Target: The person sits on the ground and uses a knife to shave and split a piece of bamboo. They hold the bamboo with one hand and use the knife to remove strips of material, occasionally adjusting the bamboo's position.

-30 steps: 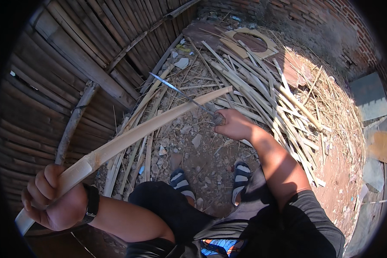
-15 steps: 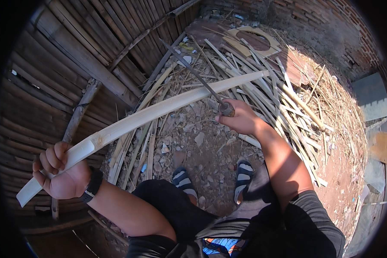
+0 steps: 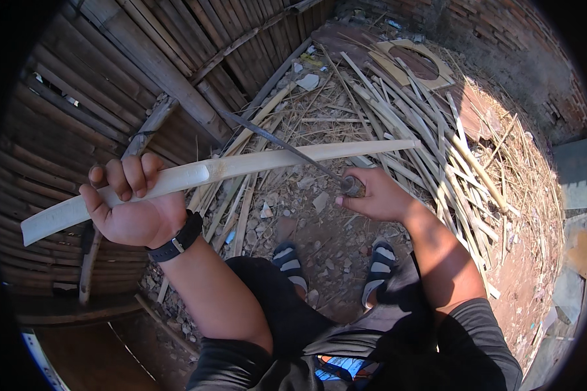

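A long, pale split-bamboo strip stretches across the view, from the far left to above the pile of sticks. My left hand, palm up, curls its fingers round the strip near its left end, beside a bamboo joint. In my right hand is a long, narrow-bladed knife, its short, thick handle gripped in the fist. The dark blade slants up and left, crossing over the strip around its middle. Whether the edge touches the bamboo I cannot tell.
Several loose bamboo sticks lie heaped ahead and to the right, with a yellowish board with a round hole behind them. A bamboo-slat wall stands close on the left, a brick wall at the back. Rubble covers the ground round my sandalled feet.
My left hand has risen and moved right, bringing the strip closer to level. The knife has swung to point further left, and its blade crosses the strip further left in the view.
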Demonstrator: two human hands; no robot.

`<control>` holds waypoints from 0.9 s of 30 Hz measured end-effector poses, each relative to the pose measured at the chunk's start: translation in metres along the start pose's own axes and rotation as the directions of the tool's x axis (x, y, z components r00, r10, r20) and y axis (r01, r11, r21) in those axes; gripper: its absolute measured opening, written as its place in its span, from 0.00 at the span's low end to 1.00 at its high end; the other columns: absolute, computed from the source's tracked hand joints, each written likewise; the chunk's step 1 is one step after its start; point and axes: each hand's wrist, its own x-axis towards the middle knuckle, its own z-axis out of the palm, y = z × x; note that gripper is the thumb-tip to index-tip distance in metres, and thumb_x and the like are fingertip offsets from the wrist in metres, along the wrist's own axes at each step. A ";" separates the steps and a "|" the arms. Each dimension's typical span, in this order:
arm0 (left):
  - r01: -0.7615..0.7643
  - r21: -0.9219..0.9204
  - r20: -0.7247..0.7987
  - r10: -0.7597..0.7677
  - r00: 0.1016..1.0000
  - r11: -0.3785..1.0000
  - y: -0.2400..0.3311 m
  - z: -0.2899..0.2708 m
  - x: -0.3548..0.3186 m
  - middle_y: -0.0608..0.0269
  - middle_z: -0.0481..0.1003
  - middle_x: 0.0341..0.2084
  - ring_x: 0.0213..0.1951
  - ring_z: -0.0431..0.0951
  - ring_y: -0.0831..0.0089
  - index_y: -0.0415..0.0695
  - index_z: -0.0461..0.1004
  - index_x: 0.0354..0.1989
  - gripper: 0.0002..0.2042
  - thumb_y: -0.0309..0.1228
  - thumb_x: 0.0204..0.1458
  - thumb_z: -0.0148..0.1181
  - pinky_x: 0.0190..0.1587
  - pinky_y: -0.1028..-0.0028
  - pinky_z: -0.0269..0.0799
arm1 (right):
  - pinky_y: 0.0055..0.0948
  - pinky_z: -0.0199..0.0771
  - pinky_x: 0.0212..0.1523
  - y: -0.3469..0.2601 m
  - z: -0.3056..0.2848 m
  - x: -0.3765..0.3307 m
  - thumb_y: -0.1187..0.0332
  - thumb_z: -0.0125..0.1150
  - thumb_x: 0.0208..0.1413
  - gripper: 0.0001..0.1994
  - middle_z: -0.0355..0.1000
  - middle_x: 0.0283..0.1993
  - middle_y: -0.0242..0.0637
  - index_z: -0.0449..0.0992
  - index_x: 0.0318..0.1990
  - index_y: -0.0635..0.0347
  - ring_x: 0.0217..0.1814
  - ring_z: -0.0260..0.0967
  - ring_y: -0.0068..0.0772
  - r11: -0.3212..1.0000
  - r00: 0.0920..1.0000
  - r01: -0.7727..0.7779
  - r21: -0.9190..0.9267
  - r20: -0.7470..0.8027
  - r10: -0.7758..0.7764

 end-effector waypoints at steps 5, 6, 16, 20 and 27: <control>-0.002 -0.029 0.019 0.002 1.000 1.000 -0.002 0.002 0.001 0.73 0.57 0.15 0.18 0.55 0.78 0.47 0.73 0.35 0.12 0.41 0.63 0.50 0.27 0.74 0.53 | 0.30 0.66 0.25 0.042 -0.011 0.008 0.59 0.68 0.55 0.18 0.75 0.27 0.43 0.74 0.47 0.61 0.22 0.68 0.26 0.983 0.986 -0.031 0.183 -0.156 0.060; -0.008 -0.029 0.012 0.008 1.000 1.000 -0.002 0.002 0.001 0.73 0.57 0.15 0.18 0.55 0.78 0.47 0.73 0.35 0.12 0.41 0.63 0.50 0.27 0.74 0.53 | 0.28 0.66 0.25 0.036 -0.012 0.004 0.60 0.68 0.56 0.15 0.76 0.30 0.44 0.74 0.44 0.59 0.22 0.67 0.24 0.911 0.989 -0.080 0.405 -0.082 0.124; 0.039 -0.044 -0.034 -0.041 0.999 0.998 -0.026 0.004 -0.005 0.73 0.57 0.15 0.18 0.56 0.78 0.49 0.72 0.35 0.13 0.44 0.64 0.49 0.27 0.74 0.55 | 0.24 0.67 0.33 0.012 -0.008 -0.001 0.64 0.57 0.65 0.06 0.71 0.57 0.50 0.68 0.44 0.51 0.23 0.61 0.17 0.321 1.000 -0.008 0.947 0.002 0.020; 0.083 -0.071 -0.017 -0.085 0.996 0.994 -0.033 0.007 -0.006 0.74 0.57 0.16 0.19 0.57 0.78 0.49 0.73 0.37 0.15 0.47 0.65 0.48 0.28 0.75 0.56 | 0.28 0.65 0.34 0.018 -0.003 0.001 0.64 0.60 0.63 0.08 0.70 0.43 0.34 0.70 0.45 0.53 0.23 0.61 0.19 0.207 0.998 0.023 0.978 -0.036 0.057; 0.140 0.587 -0.289 0.045 0.956 0.798 -0.054 0.027 -0.003 0.64 0.74 0.32 0.45 0.76 0.65 0.41 0.67 0.58 0.24 0.50 0.67 0.42 0.42 0.73 0.66 | 0.30 0.66 0.32 0.021 -0.023 0.001 0.67 0.65 0.58 0.10 0.65 0.36 0.30 0.71 0.43 0.54 0.25 0.62 0.24 0.176 0.950 0.167 0.970 -0.206 0.233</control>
